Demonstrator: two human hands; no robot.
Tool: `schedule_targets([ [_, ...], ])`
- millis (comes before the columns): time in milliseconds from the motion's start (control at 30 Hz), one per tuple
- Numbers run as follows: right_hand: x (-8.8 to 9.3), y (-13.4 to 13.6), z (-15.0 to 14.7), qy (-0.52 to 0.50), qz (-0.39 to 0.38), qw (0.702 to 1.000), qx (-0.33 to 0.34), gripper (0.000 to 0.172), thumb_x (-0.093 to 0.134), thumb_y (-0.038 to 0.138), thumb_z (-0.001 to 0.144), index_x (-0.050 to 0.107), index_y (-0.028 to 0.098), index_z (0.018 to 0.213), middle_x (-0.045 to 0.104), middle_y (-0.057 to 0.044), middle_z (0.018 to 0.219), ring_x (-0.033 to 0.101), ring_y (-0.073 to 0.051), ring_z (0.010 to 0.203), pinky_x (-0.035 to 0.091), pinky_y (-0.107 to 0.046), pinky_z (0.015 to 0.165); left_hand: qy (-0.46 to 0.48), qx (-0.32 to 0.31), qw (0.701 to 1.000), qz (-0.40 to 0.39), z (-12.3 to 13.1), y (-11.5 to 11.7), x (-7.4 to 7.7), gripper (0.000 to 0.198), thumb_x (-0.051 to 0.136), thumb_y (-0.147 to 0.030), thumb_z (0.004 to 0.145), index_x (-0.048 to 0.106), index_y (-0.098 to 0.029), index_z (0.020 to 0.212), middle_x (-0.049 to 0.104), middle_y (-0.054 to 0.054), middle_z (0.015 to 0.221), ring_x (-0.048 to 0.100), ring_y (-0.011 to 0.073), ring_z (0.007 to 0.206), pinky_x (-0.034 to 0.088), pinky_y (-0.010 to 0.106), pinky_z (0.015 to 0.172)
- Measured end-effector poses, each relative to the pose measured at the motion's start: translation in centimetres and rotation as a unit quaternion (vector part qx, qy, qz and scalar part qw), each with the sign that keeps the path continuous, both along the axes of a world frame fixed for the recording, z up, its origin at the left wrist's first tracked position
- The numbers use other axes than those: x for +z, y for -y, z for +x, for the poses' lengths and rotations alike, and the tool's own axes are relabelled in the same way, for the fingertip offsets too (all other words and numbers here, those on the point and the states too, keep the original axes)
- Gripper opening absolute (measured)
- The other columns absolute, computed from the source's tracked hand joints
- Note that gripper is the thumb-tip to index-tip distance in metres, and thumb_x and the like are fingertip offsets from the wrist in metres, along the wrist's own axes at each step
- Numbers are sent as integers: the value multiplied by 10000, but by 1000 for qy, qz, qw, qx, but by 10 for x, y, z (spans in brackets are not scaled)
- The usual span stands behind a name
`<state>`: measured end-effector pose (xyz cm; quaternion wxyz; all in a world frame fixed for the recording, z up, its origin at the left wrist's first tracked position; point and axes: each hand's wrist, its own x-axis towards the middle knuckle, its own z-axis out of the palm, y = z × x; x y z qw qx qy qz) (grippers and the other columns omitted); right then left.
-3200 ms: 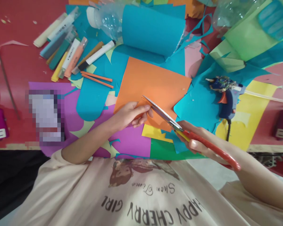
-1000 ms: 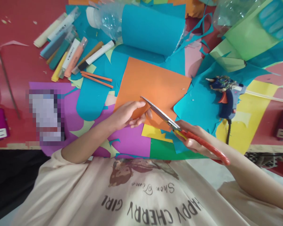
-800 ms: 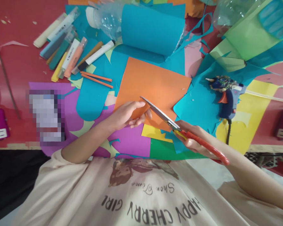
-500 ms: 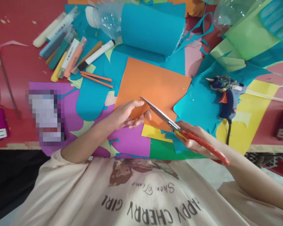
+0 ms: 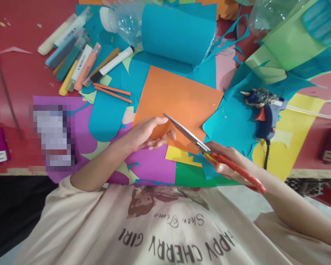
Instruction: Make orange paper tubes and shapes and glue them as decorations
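An orange sheet of paper (image 5: pixel 179 97) lies on the cluttered table. My left hand (image 5: pixel 146 133) pinches its near corner, thumb above and fingers below. My right hand (image 5: pixel 227 162) is closed on the red handles of a pair of scissors (image 5: pixel 198 141). The metal blades point up and left into the near edge of the orange sheet, their tips next to my left thumb.
A blue glue gun (image 5: pixel 263 110) rests at the right on teal paper. Markers and pens (image 5: pixel 74 59) lie at the upper left. A clear plastic bottle wrapped in teal paper (image 5: pixel 168 31) lies at the back. Purple, yellow and green sheets (image 5: pixel 160 165) line the near edge.
The blades have closed since 3.2 s ago and slid a little further into the orange sheet. Over the last second both hands have barely moved.
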<state>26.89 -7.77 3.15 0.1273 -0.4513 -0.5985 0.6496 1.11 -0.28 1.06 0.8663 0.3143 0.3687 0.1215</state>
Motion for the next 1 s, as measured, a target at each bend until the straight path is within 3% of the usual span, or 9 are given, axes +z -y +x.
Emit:
schedule_targets([
  [200,12,0,3,42,-56,994,-89,558,547,668,823,518,206,1134,482,58,634,386,-58,368,279,-217,335,26,23,999,15,1,2,-2,375,386,-385,892,645,-146,765,505,-23,442,352,59,320,311,180,335],
  [300,23,-14,2,170,89,977,-90,471,564,578,848,559,210,1141,523,33,627,423,-89,413,339,-237,387,19,65,997,25,1,4,-5,343,444,-415,869,660,-147,866,586,-20,538,459,69,394,403,185,417],
  [400,25,-36,-6,294,276,912,-70,358,587,426,847,602,204,1128,656,-66,823,569,-173,589,438,-297,523,4,110,993,40,2,4,-9,306,491,-377,837,652,-149,963,668,-5,673,582,93,533,483,199,542],
  [467,21,-51,-16,355,349,866,-49,318,570,293,840,616,208,1142,677,-105,947,633,-243,752,481,-345,627,4,125,991,37,3,4,-11,313,507,-358,820,647,-143,998,700,13,760,638,115,634,509,216,613],
  [533,14,-66,-29,390,371,842,-28,384,540,177,822,606,196,1200,673,-127,1019,643,-288,896,501,-385,732,16,128,991,34,4,4,-12,323,514,-356,814,648,-132,1004,712,28,800,660,129,685,520,231,657],
  [800,-12,-125,-69,380,352,855,35,496,552,102,827,540,200,1313,641,-114,1207,557,-301,1157,435,-446,988,48,124,990,52,8,8,-13,412,516,-399,809,599,-101,1081,732,80,825,704,204,783,537,333,787],
  [900,-22,-134,-65,311,393,865,-2,387,542,127,858,588,229,1228,632,-101,1228,539,-276,1175,411,-452,1036,43,123,990,52,7,8,-14,487,509,-445,827,559,-127,1193,740,82,883,711,206,802,536,339,788],
  [1000,-28,-122,-60,210,445,867,-81,221,534,201,891,635,220,1086,636,-99,1196,535,-270,1178,400,-473,1057,46,130,989,52,6,7,-15,512,529,-464,841,538,-162,1254,745,72,915,712,200,867,537,339,833],
])
